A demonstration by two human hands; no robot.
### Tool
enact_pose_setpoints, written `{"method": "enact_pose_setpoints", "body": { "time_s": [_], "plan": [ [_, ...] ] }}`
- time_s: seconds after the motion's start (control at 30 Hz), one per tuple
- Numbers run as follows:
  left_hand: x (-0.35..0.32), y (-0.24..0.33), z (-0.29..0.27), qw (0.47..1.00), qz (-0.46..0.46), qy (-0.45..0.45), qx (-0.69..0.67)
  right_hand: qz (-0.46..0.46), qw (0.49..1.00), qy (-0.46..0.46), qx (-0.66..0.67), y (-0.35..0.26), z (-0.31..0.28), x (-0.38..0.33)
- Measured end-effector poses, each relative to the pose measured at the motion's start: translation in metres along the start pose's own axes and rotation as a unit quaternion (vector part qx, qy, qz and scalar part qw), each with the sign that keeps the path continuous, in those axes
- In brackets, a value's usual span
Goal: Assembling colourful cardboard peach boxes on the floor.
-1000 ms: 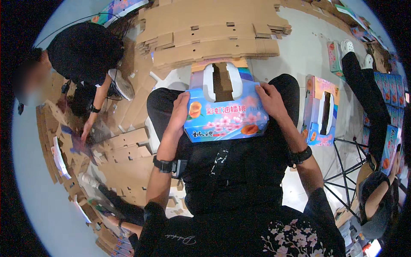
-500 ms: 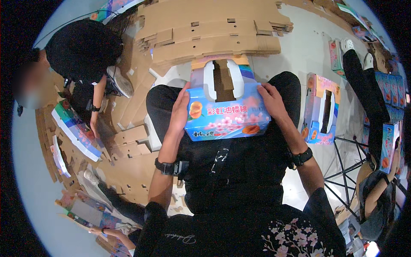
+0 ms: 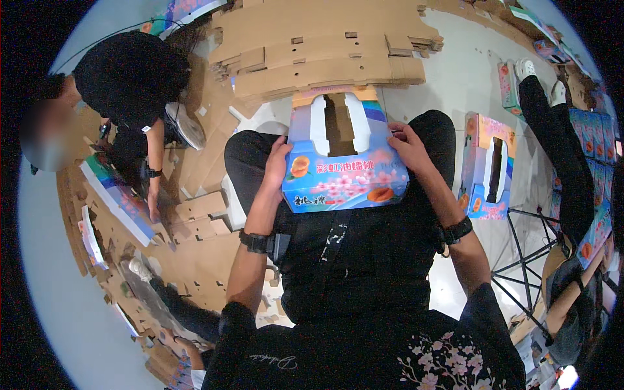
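Observation:
A printed carton gift box [image 3: 344, 188], blue with pink blossoms and orange fruit, rests at my lap between my knees. Its top has a long cut-out edged in white, through which brown cardboard shows. My left hand [image 3: 277, 166] is closed against the box's left side, the thumb near the top edge. On the opposite side my right hand [image 3: 411, 151] grips the upper right edge with bent fingers. Parts of the fingers on both hands are hidden by the box walls.
Flattened brown cardboard [image 3: 318, 45] is stacked ahead. A similar carton box [image 3: 478, 175] stands on the right beside a black metal frame [image 3: 520, 266]. At left a co-worker's hand [image 3: 153, 201] is by a flat printed carton [image 3: 117, 198]. Another person at right holds a blue box [image 3: 595, 237].
My hands have shifted slightly on the box, which stays almost in place. The right-hand person's box has tilted. At lower left, a person's printed carton has moved out of its earlier spot.

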State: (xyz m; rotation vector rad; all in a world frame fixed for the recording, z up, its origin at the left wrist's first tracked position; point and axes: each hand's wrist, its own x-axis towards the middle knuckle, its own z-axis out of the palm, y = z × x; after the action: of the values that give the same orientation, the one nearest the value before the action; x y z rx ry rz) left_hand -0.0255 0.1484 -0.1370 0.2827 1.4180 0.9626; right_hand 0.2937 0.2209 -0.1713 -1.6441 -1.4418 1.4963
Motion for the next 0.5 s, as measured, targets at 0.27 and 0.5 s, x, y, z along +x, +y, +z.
{"method": "enact_pose_setpoints", "body": {
  "time_s": [0.27, 0.5],
  "plan": [
    [-0.025, 0.005, -0.002, 0.987, -0.126, -0.086, -0.05, -0.019, 1.0, -0.01, 0.019, -0.015, -0.006, -0.013],
    [-0.097, 0.033, 0.04, 0.991, 0.118, -0.048, -0.045, -0.202, 0.968, 0.102, -0.11, -0.122, -0.042, -0.09]
  ]
}}
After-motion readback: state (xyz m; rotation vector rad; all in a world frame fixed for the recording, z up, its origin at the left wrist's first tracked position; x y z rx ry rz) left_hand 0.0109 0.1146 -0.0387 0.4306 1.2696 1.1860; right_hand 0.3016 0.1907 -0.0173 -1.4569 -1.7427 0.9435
